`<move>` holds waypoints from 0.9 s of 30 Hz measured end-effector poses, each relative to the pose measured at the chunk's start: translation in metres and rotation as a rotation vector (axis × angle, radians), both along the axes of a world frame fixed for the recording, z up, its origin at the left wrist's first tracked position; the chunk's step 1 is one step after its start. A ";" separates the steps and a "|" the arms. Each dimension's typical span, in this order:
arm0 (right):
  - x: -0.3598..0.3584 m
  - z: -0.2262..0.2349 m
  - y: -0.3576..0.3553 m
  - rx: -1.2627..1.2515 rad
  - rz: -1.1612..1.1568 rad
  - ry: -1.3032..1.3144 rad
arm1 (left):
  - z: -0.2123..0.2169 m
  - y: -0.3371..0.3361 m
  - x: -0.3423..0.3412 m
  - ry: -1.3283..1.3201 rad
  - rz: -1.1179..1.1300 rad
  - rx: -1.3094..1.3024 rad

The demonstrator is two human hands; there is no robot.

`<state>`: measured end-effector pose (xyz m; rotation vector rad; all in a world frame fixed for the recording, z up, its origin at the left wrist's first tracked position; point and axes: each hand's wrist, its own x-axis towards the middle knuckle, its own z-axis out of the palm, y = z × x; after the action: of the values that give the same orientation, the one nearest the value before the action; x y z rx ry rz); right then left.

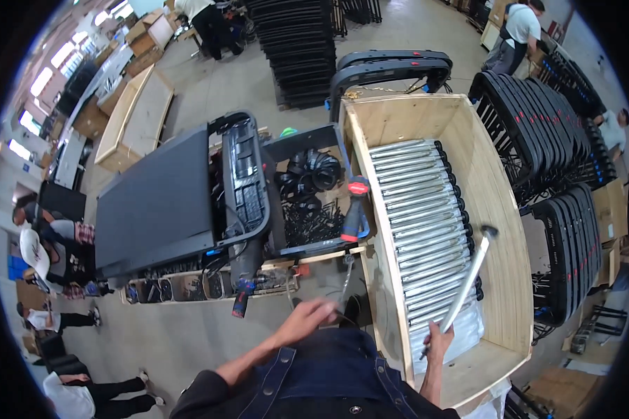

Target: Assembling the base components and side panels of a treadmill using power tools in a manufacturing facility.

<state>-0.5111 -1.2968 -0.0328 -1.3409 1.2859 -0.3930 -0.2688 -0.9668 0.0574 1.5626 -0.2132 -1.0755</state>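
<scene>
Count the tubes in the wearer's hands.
1: the silvery tube in the right hand, slanting over the wooden crate. None shows in the left hand, though it is blurred.

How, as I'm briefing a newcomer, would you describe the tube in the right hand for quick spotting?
Find the long wooden crate at the person's right, holding a row of silvery tubes. At its near end, the right hand grips one pale tube with a black end. Unlike those lying crosswise, this one slants away from the hand.
</scene>
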 end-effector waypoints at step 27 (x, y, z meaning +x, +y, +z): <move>0.598 -0.149 0.102 -0.639 0.560 0.492 | 0.136 0.170 0.184 -0.140 0.867 -0.348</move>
<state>0.0873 -1.1947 -0.1818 -2.3730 1.1344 -0.0690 -0.0848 -0.7971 0.1930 1.2112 0.1741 -0.2300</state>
